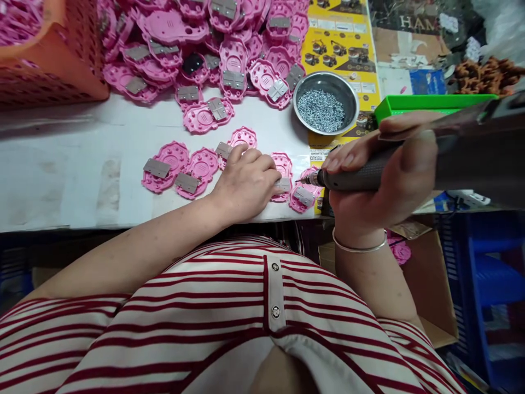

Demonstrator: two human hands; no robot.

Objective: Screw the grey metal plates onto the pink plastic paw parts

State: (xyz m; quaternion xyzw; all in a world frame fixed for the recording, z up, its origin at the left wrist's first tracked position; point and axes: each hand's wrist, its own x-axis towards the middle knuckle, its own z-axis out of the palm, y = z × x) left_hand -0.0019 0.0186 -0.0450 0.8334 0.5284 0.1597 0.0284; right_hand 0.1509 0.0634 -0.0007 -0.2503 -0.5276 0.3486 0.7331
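My right hand (381, 175) is wrapped round a dark grey electric screwdriver (361, 174), its tip over a pink plastic part (312, 178) with a metal plate (303, 196) at the row's right end. My left hand (250, 183) lies palm down, fingers bent, over the middle of the row; its fingertips are near a pink part (281, 164) and partly hide the part behind it (244, 137). Whether they grip anything is hidden. Left of that hand sit two more pink parts (204, 163) (174, 155) with metal plates. A steel bowl (301, 123) holds small screws (322, 110).
A heap of pink parts (172, 26) covers the back of the white table (74, 175). An orange basket (82, 49) stands at the left. A green tray (435, 100) and brown parts (488, 75) are at the right; a cardboard box (430, 284) sits below the edge.
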